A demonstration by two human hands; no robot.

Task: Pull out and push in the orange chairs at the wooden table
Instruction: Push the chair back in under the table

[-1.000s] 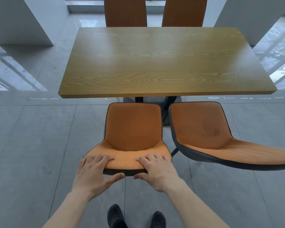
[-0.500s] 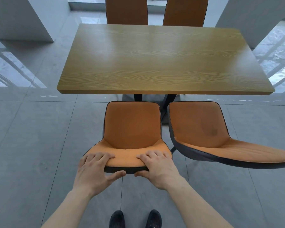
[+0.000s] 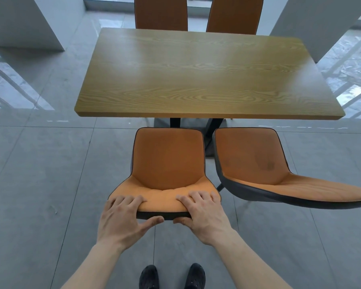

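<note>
Both the left hand (image 3: pixel 121 215) and the right hand (image 3: pixel 204 213) are curled tight over the backrest top of the padded orange shell chair (image 3: pixel 167 163), which stands clear of the rectangular wood-grain table (image 3: pixel 206 80) — pulled out, I judge, with pushing in left. Its neighbour (image 3: pixel 258 163) also stands out. Chair legs are hidden; two far chairs (image 3: pixel 161 13) are cut off.

The desk (image 3: pixel 208 76) stands ahead in the middle of the floor (image 3: pixel 40 184). Two chairs stand side by side on its near side, clear of its near edge: the near left chair (image 3: pixel 167 163) and, just to its right, the near right chair (image 3: pixel 258 163). Both hands sit on the top edge of the near left chair's back, the left hand (image 3: pixel 123 217) beside the right hand (image 3: pixel 204 213). Behind the desk's far edge stand the far left chair (image 3: pixel 161 13) and the far right chair (image 3: pixel 236 14). Two shoes (image 3: pixel 172 276) rest on the floor below the hands.
</note>
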